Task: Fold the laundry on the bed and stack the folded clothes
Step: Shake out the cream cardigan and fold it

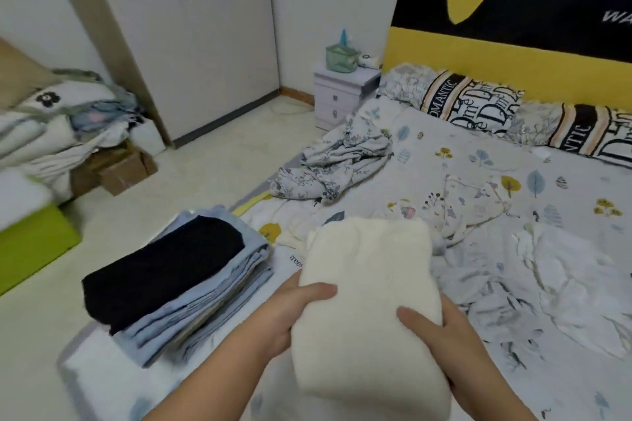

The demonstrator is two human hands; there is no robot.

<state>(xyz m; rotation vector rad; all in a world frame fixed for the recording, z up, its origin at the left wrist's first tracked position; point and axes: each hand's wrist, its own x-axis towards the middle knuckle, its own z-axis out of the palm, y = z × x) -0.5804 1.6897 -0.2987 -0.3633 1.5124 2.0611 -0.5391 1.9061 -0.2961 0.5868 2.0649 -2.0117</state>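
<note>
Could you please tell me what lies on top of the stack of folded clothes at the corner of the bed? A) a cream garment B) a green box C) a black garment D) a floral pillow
C: a folded black garment lies on top of the stack of light blue folded clothes, while the cream garment is held in the left hand and right hand beside it.

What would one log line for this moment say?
left hand: grips cream garment | right hand: grips it | stack: left, black on top
</note>
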